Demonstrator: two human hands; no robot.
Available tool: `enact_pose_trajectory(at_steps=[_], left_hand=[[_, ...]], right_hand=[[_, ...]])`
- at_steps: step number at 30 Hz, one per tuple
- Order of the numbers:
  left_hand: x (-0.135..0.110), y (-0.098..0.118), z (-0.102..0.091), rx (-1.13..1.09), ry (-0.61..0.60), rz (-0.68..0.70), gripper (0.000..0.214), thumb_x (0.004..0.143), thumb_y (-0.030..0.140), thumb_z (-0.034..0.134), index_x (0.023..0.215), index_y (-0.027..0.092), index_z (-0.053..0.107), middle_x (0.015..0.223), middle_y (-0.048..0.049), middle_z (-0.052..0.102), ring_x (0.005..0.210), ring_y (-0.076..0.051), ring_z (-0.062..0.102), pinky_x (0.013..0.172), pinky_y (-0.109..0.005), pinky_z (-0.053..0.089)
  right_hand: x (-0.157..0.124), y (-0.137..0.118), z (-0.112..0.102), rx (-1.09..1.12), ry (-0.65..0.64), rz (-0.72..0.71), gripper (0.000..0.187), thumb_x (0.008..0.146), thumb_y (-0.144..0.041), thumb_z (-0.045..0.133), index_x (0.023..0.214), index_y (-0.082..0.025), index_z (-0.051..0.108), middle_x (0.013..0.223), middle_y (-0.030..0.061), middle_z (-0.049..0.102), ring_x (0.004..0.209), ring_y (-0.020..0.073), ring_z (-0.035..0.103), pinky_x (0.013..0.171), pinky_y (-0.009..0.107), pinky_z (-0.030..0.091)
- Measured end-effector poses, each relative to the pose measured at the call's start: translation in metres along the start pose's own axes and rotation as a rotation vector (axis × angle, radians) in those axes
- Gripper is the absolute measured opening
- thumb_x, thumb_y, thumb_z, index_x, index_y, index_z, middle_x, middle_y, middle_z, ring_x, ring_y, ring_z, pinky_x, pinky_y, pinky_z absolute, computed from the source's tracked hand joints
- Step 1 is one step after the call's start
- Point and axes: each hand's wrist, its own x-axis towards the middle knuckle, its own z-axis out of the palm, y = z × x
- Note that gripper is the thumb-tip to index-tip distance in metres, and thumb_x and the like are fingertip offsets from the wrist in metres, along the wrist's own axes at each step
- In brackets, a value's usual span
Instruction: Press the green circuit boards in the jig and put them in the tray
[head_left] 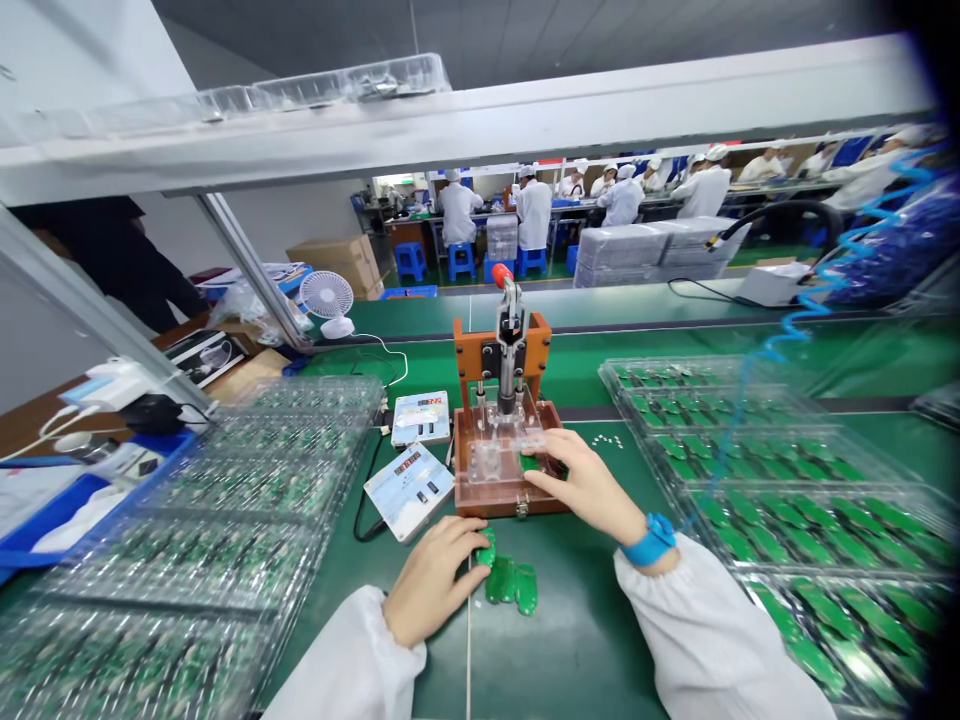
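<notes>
L hand (436, 578): pinching green bd (487, 546) by loose bds (526, 588)
R hand (583, 482): gripping 2nd bd (529, 463) at press (472, 358), apparently mid-step
Trays (750, 429): more bds (784, 510); done/left unclear

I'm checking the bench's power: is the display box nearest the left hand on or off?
On: red digits are lit on the display box, just beyond the left hand.

The bench (577, 645) is dark green, crossed by a pale line (469, 650) at lower centre. The boards (526, 588) there are brighter green. The press (508, 385) in the middle is orange and brown, its knob (501, 274) red. The wristband (649, 543) at lower right is blue, the sleeves (709, 625) white.
</notes>
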Motion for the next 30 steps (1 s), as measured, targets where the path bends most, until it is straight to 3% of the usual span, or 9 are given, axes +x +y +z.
enact_pose_trajectory(at_steps=[6, 11, 17, 22, 30], left_hand=[[-0.003, 0.000, 0.000, -0.070, 0.062, -0.029, 0.020, 0.090, 0.016, 0.074, 0.109, 0.022, 0.068, 0.127, -0.0081, 0.070, 0.117, -0.026, 0.067, 0.100, -0.044, 0.057], [0.001, 0.012, -0.016, -0.183, 0.191, 0.060, 0.019, 0.087, 0.020, 0.078, 0.104, 0.022, 0.069, 0.120, -0.0078, 0.073, 0.108, -0.024, 0.070, 0.094, -0.038, 0.058], [0.054, 0.006, -0.040, -0.052, 0.350, 0.093, 0.011, 0.094, 0.023, 0.071, 0.105, 0.021, 0.071, 0.121, -0.0099, 0.073, 0.119, -0.027, 0.064, 0.103, -0.048, 0.053], [0.092, -0.011, -0.039, 0.005, 0.321, 0.114, 0.012, 0.092, 0.023, 0.071, 0.104, 0.019, 0.071, 0.119, -0.0097, 0.073, 0.118, -0.028, 0.063, 0.103, -0.049, 0.052], [0.092, -0.008, -0.032, 0.042, 0.319, 0.139, 0.009, 0.094, 0.020, 0.066, 0.101, 0.018, 0.069, 0.119, -0.0102, 0.071, 0.119, -0.028, 0.062, 0.106, -0.049, 0.050]], right_hand=[[0.005, 0.011, 0.011, -0.006, -0.031, -0.032, 0.022, 0.092, -0.030, 0.068, 0.113, -0.025, 0.073, 0.129, 0.0083, 0.071, 0.126, 0.0305, 0.058, 0.110, 0.053, 0.049], [-0.001, 0.017, 0.014, 0.008, -0.029, -0.029, 0.021, 0.096, -0.034, 0.066, 0.114, -0.026, 0.073, 0.131, 0.0086, 0.070, 0.132, 0.0300, 0.055, 0.113, 0.052, 0.048], [-0.006, 0.021, 0.019, 0.006, -0.027, -0.014, 0.023, 0.098, -0.036, 0.064, 0.117, -0.027, 0.073, 0.134, 0.0079, 0.069, 0.138, 0.0320, 0.051, 0.116, 0.057, 0.044], [-0.008, 0.021, 0.019, 0.008, -0.029, -0.018, 0.024, 0.099, -0.037, 0.062, 0.117, -0.026, 0.073, 0.133, 0.0083, 0.069, 0.140, 0.0327, 0.049, 0.116, 0.058, 0.043], [-0.008, 0.017, 0.017, 0.051, -0.024, -0.002, 0.025, 0.098, -0.036, 0.063, 0.118, -0.026, 0.074, 0.134, 0.0081, 0.069, 0.141, 0.0329, 0.048, 0.116, 0.058, 0.043]])
